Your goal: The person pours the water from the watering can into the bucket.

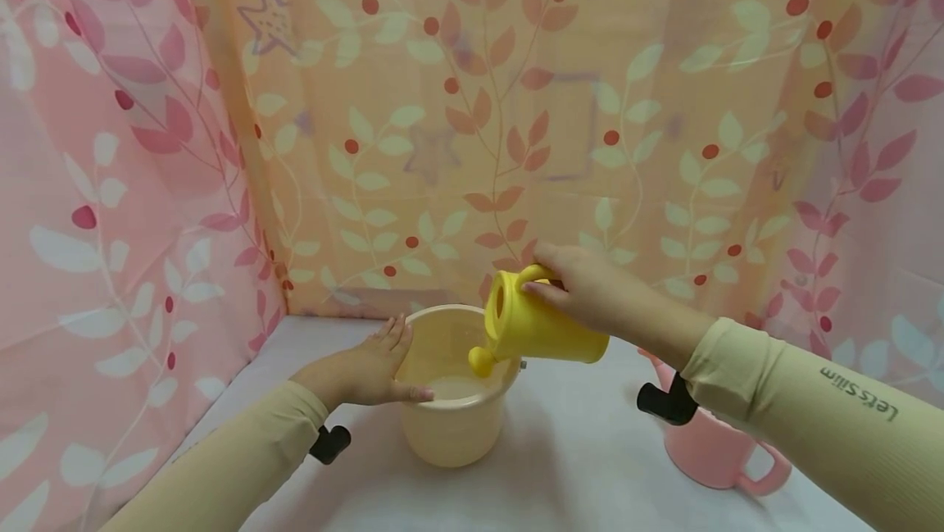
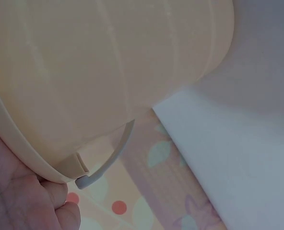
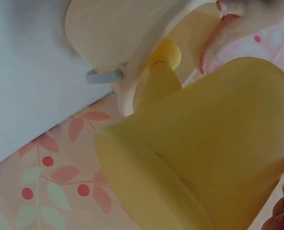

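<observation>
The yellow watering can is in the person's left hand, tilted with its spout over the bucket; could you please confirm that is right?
The side is wrong: the head view shows the yellow watering can in the right hand, tilted with its spout over the bucket.

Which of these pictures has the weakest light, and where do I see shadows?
Head view: brightest, with a soft shadow on the white tabletop right of the round cream plastic bucket; left wrist view: dimmer and greyish, shadow on the tabletop beside the bucket; right wrist view: similarly dim, the yellow plastic watering can looking duller than in the head view. I cannot rank the two wrist views.
</observation>
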Tool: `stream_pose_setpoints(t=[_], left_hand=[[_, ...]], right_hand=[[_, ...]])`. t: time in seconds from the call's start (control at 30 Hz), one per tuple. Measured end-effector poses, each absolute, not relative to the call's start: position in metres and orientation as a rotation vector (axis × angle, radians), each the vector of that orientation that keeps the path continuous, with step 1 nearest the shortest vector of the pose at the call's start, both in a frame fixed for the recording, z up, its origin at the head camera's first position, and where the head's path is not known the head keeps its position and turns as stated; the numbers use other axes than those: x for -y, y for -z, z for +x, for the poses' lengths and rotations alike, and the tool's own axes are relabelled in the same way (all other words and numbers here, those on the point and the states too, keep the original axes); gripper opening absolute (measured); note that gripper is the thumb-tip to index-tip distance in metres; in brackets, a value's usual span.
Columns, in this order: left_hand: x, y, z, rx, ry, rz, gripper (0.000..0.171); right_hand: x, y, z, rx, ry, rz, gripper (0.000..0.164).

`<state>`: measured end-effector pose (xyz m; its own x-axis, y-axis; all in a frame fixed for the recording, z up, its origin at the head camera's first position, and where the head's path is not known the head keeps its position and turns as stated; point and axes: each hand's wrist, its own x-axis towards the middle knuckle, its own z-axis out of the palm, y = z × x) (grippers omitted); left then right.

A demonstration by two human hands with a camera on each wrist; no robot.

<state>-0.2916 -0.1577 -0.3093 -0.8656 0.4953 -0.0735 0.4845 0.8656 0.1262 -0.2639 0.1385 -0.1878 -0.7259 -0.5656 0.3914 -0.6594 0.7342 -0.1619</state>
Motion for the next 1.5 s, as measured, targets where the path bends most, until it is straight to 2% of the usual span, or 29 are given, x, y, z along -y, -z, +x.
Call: stream_pose_setpoints(t=[0.4,0.63,1.0,1.5], left_hand=[[0.158,0.309,-0.290,-2.924,-0.168,0.775,0.112],[0.158,0.308,-0.290,-2.926,-0.168,0.770,0.111],[0.160,0.313,-0.293,-2.918,-0.162,0.773,0.117],[0.159,0.311,-0.292,-2.929,-0.151,0.761,0.114]], right_hand=[[-0.133,0.184,-0.264,2.611,-0.360,0.995,0.017],[-0.130,0.182,-0.265,2.629,-0.297,0.965,0.011],[-0.130,0.182,-0.265,2.629,-0.274,0.954,0.013],[-0.127,0.179,-0.266,2.633,-0.100,0.993,0.010]])
